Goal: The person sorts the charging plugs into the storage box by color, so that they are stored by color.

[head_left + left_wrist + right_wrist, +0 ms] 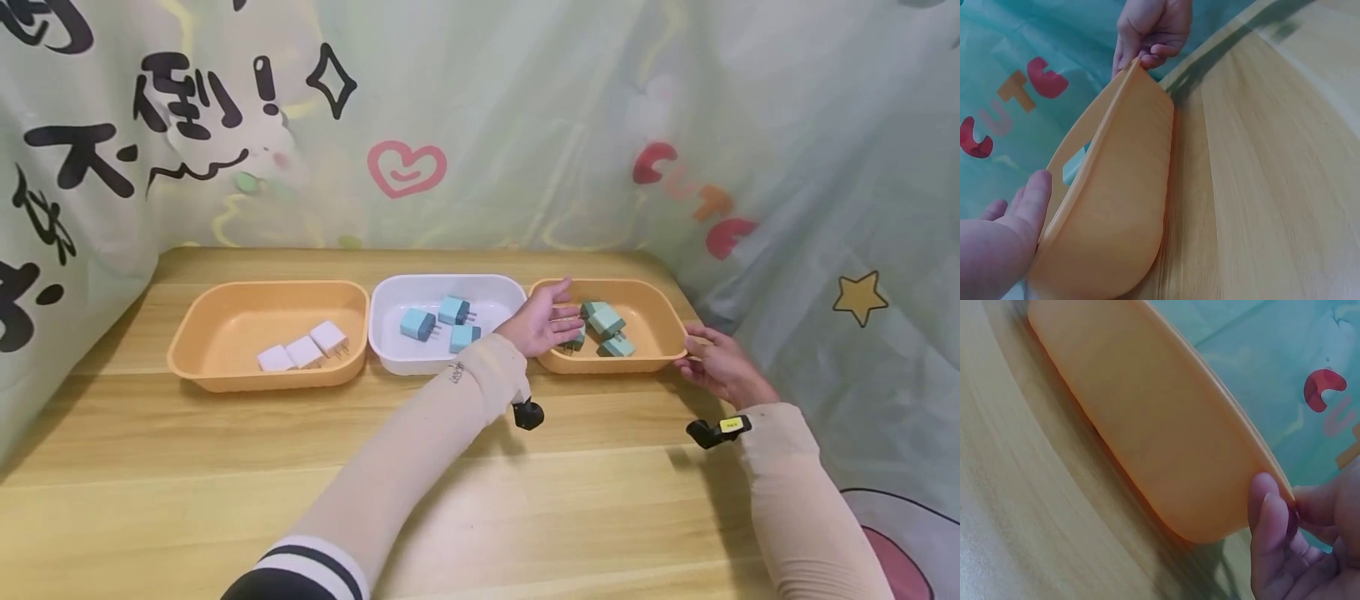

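The right-hand orange tray (654, 321) stands on the table with several green charger plugs (604, 320) inside. My right hand (722, 367) pinches its right-end rim; in the right wrist view the thumb and fingers (1270, 528) close on the tray's corner. At the opposite end my left hand (538, 323) reaches over the rim, fingers straight and apart. The left wrist view has that same hand (1013, 234) along the tray's edge, its fingertips right at the rim. Part of the plugs is hidden behind the left fingers.
Beside it, a white tray (387, 312) holds three blue charger plugs (417, 324). Farther left, another orange tray (232, 329) holds three white charger plugs (303, 352). A printed curtain (510, 125) hangs behind and along both sides of the wooden table (585, 500).
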`<state>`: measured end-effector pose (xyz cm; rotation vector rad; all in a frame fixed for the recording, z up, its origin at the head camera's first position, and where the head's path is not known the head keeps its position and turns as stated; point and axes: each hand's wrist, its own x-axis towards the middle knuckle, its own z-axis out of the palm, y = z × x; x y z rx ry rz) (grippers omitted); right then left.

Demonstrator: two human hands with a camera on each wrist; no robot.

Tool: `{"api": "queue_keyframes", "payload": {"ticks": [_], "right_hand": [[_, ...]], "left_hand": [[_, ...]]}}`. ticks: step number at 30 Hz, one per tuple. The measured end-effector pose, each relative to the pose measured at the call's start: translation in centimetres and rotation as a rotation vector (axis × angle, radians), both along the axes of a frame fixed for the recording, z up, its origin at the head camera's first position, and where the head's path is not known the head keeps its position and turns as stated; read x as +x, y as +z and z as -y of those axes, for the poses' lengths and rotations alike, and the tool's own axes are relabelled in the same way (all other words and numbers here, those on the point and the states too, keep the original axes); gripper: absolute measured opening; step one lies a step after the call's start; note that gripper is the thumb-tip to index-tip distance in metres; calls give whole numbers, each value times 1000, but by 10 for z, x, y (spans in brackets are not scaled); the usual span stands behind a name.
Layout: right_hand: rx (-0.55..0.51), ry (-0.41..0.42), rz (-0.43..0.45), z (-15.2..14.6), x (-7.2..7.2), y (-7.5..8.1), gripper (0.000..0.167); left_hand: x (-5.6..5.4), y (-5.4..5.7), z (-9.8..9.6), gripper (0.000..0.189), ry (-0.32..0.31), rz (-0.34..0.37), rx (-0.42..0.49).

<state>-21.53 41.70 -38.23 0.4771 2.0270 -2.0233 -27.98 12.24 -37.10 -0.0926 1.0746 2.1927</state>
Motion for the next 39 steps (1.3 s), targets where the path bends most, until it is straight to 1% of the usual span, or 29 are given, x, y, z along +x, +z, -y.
{"api": "queue_keyframes", "payload": {"ticks": [2,6,9,12,14,17,20,24,27,32,35,39], "right_hand": [[12,-1,-2,-1,0,0,23],[50,12,-20,0,-1,0,25],[62,26,-31,1,0,2,24],[97,42,-40,1,-1,4,25],[163,57,-55,1,-1,7,29],[293,80,-88,0,-3,10,40],[418,79,-123,1,-6,13,49],[556,63,-186,8,-10,16,53],[623,73,-228,17,-15,18,52],[661,140,-254,33,-23,21,52],[683,180,-248,42,-27,22,52],[773,242,-246,52,-35,19,55]], "left_hand": [[1,0,3,68,-16,-15,-2],[2,0,13,66,-33,-19,-9],[3,3,24,64,-59,-29,-10],[4,5,36,61,-67,-35,-9],[5,6,45,60,-65,-37,-4],[6,7,58,60,-64,-44,-12],[7,8,70,60,-66,-74,-50],[10,10,85,57,-56,-120,-116],[13,11,97,55,-51,-146,-145],[18,13,116,56,-51,-177,-158],[21,14,128,57,-44,-203,-186],[26,15,144,56,-23,-220,-224]]}}
